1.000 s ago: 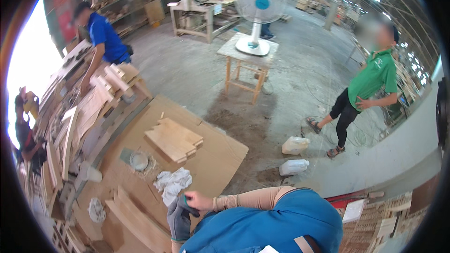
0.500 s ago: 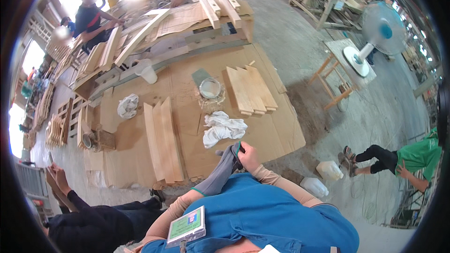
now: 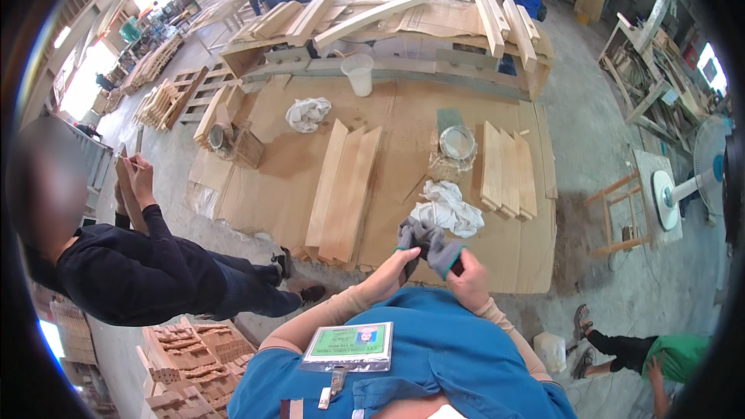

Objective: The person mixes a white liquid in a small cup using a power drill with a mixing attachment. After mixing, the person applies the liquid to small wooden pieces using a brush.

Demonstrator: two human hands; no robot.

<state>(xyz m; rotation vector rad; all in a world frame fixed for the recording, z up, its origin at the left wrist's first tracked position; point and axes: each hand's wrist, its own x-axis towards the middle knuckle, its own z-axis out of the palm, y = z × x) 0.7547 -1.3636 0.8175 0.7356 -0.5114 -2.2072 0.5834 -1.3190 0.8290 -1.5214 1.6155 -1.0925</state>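
Note:
Just in front of my blue shirt, both my hands are bare and closed on grey work gloves (image 3: 425, 234) with green cuff edges. The fabric is bunched, and I cannot tell for certain whether it is one glove or two. My left hand (image 3: 394, 270) pinches the left part with its thumb on top. My right hand (image 3: 469, 281) grips a cuff on the right. Beyond the gloves, a crumpled white cloth (image 3: 447, 211) lies on the cardboard-covered table (image 3: 403, 147). An open round can (image 3: 458, 143) stands behind that cloth.
Wooden boards lie left (image 3: 345, 194) and right (image 3: 508, 171) on the cardboard. Farther back are another white cloth (image 3: 308, 114) and a plastic jug (image 3: 358, 74). A co-worker in dark clothes (image 3: 147, 271) stands left, holding a board. A fan (image 3: 675, 190) sits on a stool at right.
The grey glove has come off my left hand and is now bunched between both hands. My view has turned right, so the table appears more squarely ahead.

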